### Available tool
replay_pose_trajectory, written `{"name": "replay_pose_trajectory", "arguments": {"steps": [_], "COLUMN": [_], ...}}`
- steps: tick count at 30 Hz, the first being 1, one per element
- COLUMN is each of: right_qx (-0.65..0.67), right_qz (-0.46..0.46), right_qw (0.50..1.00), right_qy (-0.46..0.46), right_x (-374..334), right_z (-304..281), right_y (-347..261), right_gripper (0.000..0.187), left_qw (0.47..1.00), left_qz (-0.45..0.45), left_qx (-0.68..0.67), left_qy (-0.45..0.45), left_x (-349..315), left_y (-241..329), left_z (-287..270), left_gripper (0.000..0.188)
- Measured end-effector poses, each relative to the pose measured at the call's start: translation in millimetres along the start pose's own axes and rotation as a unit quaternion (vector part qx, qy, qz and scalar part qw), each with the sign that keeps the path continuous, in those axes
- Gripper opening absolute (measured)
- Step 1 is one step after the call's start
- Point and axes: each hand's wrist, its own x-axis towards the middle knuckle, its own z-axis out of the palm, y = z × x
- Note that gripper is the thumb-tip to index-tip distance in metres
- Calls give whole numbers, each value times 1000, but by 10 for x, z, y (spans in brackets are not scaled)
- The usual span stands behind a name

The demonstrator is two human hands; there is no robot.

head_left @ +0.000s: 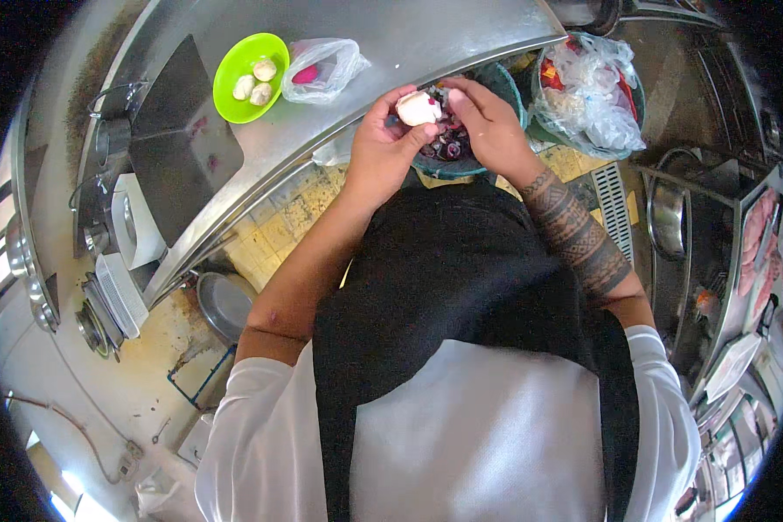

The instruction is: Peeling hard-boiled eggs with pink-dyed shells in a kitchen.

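Note:
My left hand (385, 143) is closed round a whitish, rounded piece of food (418, 109), with a small pink spot at its right side. Close beside it is my right hand (496, 126), its fingers bent and the thumb laid toward them; what they hold, if anything, is too small to make out. Both hands are over a bin (511, 87) lined with a dark bag. Dark purple scraps (454, 146) lie inside it, partly covered by the hands.
On the steel counter (391, 39) stand a lime-green bowl (229, 76) with three whitish balls (261, 93) and a clear plastic bag (344, 65) with something magenta inside. A second bin (596, 96), heaped with clear plastic, is at the right. A floor grate (613, 209) lies below it.

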Motion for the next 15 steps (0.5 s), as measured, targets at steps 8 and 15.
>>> {"name": "replay_pose_trajectory", "arguments": {"steps": [8, 15], "right_qx": [87, 98], "right_qz": [-12, 6], "right_qw": [996, 994], "right_qy": [-29, 40], "right_x": [16, 20], "right_z": [-60, 58], "right_y": [-304, -241], "right_gripper": [26, 25], "left_qw": [1000, 997], "left_qz": [-7, -16], "left_qx": [0, -61], "left_qy": [2, -42], "left_x": [12, 60], "left_y": [28, 39], "left_z": [111, 63], "left_gripper": [51, 56]}}
